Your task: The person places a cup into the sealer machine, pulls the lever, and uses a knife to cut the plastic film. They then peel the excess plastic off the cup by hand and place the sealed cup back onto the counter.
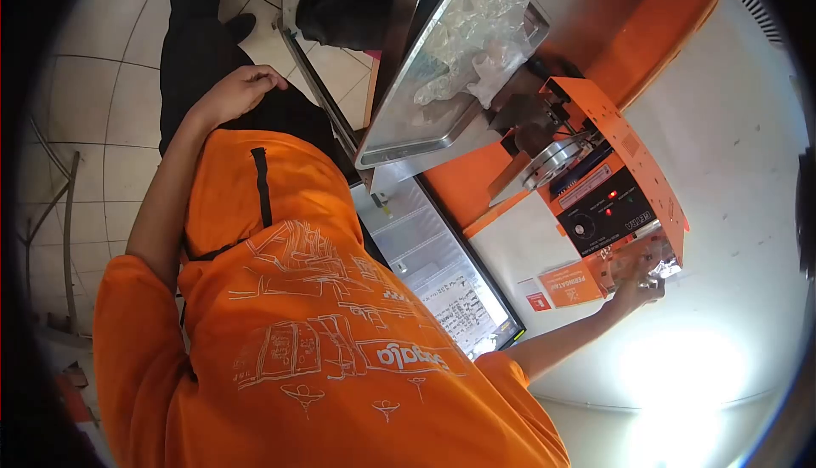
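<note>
My left hand (240,96) lies over the dark trousers at the left, its fingers curled together, with nothing visible in it. At the right, my right hand (633,296) reaches to the near end of an orange machine (650,175). Its fingers are bent at a shiny, see-through part beside the black control panel (602,213), and what they grip is too small to tell. Red lights glow on the panel, next to a round knob. Farther up, the machine has a round metal part (554,162).
A metal tray (442,141) holding crumpled clear plastic (489,34) sits beyond the machine. An orange label (571,285) is below the panel. A glass-fronted case with handwriting (463,306) stands beside my body. Tiled floor (85,94) shows at the left.
</note>
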Demonstrator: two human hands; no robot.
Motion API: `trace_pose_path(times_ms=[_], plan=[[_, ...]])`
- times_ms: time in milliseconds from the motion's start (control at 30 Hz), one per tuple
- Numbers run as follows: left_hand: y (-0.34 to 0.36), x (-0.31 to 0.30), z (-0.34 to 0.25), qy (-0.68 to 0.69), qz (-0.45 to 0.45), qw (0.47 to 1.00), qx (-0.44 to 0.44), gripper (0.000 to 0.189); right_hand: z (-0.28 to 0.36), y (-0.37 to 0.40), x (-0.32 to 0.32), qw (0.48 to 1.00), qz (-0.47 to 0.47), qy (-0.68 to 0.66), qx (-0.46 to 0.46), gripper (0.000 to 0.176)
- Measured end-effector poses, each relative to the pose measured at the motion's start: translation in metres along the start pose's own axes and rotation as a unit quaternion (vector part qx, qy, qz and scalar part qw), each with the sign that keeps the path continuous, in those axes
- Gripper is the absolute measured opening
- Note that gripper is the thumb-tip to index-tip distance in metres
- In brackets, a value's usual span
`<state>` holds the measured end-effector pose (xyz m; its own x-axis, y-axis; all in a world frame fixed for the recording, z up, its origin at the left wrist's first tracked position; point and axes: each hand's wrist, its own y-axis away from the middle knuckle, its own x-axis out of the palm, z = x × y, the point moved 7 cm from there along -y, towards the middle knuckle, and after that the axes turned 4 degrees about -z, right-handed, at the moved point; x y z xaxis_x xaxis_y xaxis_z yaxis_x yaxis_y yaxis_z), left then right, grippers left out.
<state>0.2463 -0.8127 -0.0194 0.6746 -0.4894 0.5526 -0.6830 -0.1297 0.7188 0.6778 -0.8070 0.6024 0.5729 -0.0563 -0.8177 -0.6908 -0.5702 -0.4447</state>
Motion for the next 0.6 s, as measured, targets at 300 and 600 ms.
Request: trace_pose_path(times_ms=[300,600], plan=[[0.016,-0.013,-0.048,-0.115,0.008,0.992,0.048,0.024,0.019,0.018,-0.018,0.999,-0.047,0.010,-0.023,0.097],[0.020,-0.086,-0.111,-0.346,-0.030,0.921,0.177,0.017,0.130,0.253,0.055,0.818,0.237,-0.518,0.081,0.022]])
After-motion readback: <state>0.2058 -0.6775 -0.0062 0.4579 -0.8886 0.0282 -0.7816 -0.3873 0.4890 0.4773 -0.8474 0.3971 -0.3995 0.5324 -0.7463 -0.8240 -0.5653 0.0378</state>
